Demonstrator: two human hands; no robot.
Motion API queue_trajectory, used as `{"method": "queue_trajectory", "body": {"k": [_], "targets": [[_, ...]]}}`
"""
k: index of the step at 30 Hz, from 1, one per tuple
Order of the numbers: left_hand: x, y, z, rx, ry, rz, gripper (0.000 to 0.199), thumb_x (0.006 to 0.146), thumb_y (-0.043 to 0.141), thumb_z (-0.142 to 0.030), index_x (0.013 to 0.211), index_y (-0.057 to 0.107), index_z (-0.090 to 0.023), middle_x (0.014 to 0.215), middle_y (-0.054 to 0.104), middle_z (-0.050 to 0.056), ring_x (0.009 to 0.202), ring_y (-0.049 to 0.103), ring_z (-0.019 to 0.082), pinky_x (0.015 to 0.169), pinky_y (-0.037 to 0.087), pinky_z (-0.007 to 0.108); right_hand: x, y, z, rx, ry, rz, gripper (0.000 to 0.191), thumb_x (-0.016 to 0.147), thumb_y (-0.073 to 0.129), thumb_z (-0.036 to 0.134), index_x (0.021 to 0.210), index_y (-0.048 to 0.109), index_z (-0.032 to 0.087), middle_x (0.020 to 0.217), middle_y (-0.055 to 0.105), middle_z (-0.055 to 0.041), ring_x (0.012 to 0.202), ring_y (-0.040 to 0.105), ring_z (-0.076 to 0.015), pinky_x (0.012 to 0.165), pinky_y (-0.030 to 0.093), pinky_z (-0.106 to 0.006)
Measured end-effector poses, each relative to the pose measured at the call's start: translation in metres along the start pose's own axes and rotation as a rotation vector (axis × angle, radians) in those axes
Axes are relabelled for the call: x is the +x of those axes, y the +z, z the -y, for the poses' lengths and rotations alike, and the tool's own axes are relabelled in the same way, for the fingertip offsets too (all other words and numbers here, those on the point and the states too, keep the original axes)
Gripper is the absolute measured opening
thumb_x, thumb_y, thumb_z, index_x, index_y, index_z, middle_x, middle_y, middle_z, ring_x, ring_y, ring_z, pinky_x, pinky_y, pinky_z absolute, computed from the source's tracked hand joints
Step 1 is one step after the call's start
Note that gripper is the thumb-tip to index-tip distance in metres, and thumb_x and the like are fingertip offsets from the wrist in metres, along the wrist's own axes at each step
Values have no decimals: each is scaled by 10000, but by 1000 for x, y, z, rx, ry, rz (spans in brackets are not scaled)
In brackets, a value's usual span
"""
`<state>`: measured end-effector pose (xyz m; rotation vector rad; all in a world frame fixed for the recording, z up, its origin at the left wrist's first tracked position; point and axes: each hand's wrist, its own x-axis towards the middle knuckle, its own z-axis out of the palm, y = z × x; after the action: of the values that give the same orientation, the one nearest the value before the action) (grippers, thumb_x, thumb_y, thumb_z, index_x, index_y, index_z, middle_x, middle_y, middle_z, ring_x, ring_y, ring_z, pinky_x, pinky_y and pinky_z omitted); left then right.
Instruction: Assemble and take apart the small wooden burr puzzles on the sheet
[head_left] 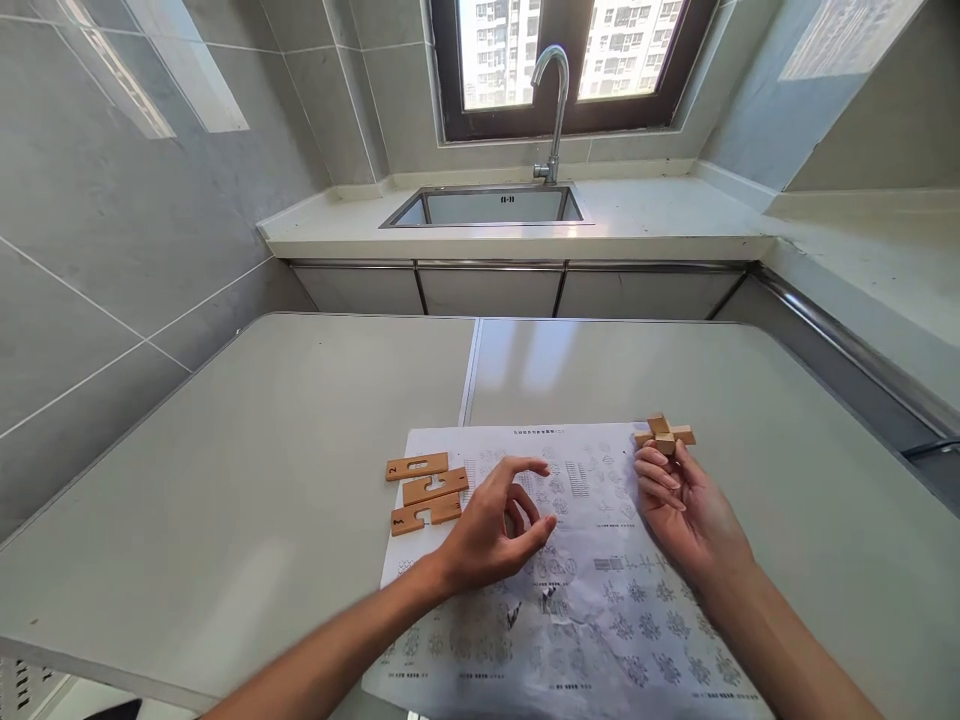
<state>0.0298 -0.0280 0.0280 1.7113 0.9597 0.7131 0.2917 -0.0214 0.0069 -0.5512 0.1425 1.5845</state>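
My right hand point(686, 500) pinches a small wooden cross-shaped puzzle point(663, 436) between its fingertips, at the upper right corner of a printed sheet point(600, 620). Over the middle of that sheet hovers my left hand point(506, 520), fingers curved and apart, holding nothing. Left of it lie three flat wooden puzzle pieces, stacked in a column and partly on the paper: the top piece point(417, 466) has a closed slot, the middle piece point(427, 489) and the bottom piece point(405, 522) have notches. Dark numerals mark them.
The paper lies on a pale folding table point(247, 480) with a seam point(470, 370). Beyond it stand a white counter point(660, 215), a sink point(487, 224) and a tall faucet point(561, 110) under a window. A grey tiled wall point(112, 260) borders the left side.
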Motion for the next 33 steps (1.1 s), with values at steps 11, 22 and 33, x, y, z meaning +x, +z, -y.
{"method": "queue_trajectory", "body": {"k": [11,22,33], "targets": [[4,-2,-1,53,17,20,309,980,659,-279,1263,567,-198,854,637,2,692,610,116,608,488,217,8,-5,-3,-91,-56,28,127,1052,647,277,989,625,169,702,471,64,460,424,-43,362,424,-129],[3,-5,-5,96,72,111,151,976,629,-209,1119,675,-193,1066,700,75,741,616,108,632,489,210,-6,6,-23,-649,-77,169,316,901,826,489,933,715,195,783,529,10,594,435,-92,482,381,-205],[-3,-3,-5,201,257,180,94,974,630,-183,1032,703,-191,908,752,53,720,669,126,664,539,231,-8,7,-28,-865,-84,221,366,895,814,534,898,656,204,777,532,19,603,448,-107,518,358,-240]]}}
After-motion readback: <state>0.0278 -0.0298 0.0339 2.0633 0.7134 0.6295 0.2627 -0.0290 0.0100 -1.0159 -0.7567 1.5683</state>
